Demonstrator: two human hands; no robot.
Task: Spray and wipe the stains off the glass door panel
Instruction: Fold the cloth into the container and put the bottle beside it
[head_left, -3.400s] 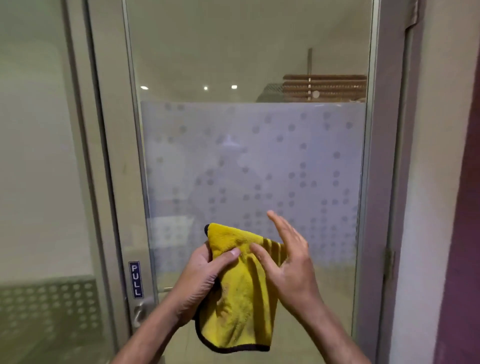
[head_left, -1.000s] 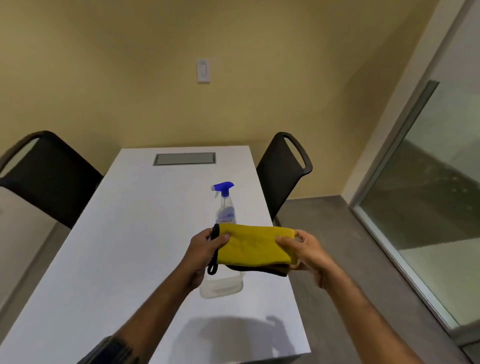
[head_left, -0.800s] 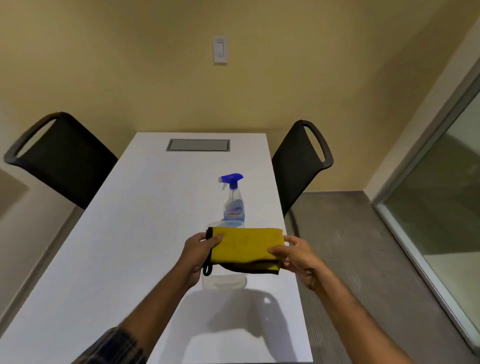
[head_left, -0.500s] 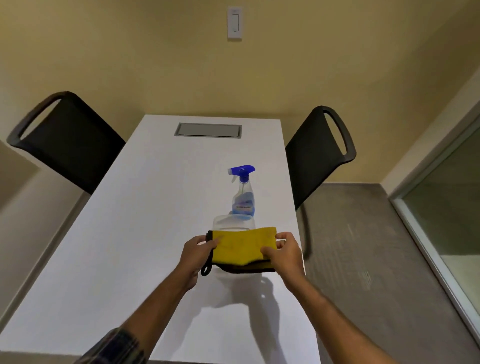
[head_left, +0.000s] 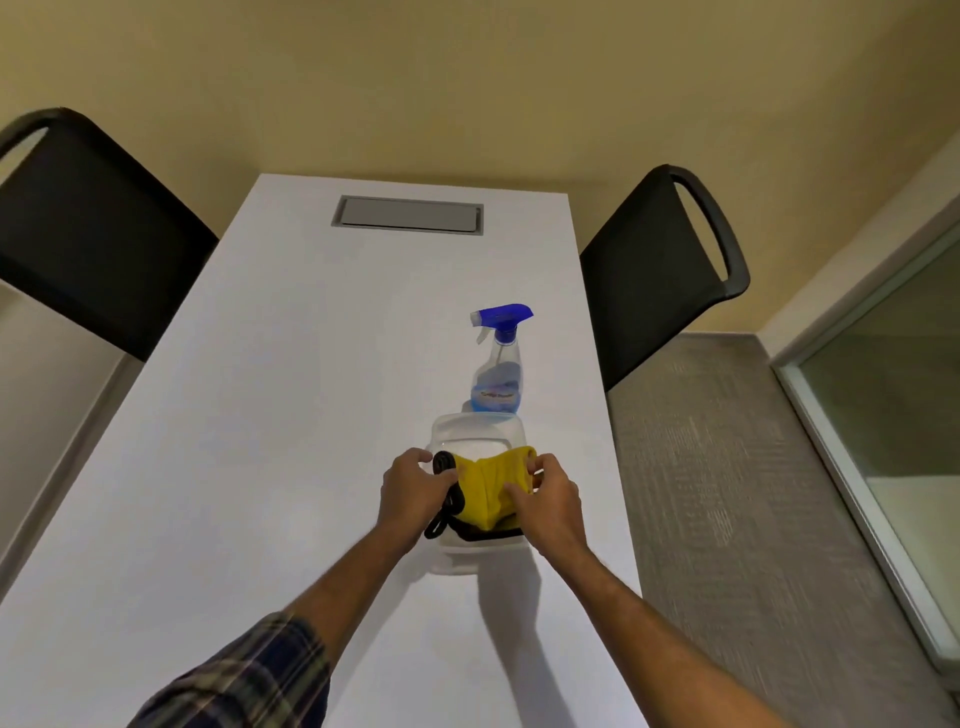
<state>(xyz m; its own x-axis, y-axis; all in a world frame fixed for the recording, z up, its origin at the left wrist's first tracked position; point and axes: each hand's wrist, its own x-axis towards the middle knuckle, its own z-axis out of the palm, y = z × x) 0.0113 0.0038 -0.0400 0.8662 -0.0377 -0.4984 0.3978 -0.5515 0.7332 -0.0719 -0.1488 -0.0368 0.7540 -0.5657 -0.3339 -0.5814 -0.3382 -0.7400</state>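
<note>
A folded yellow cloth with a black edge and loop sits bunched between both hands, partly inside a clear plastic container on the white table. My left hand grips the cloth's left end by the black loop. My right hand grips its right end. Just beyond the container stands a clear spray bottle with a blue trigger head, upright and untouched. A glass panel shows at the right edge of the view.
Two black chairs stand at the table, one at the left and one at the right. A grey cable hatch is set into the far end of the tabletop. Grey carpet lies between the table and the glass.
I have turned from the glass door to the table. Both hands have brought the folded cloth down and pressed it together into the clear container.
</note>
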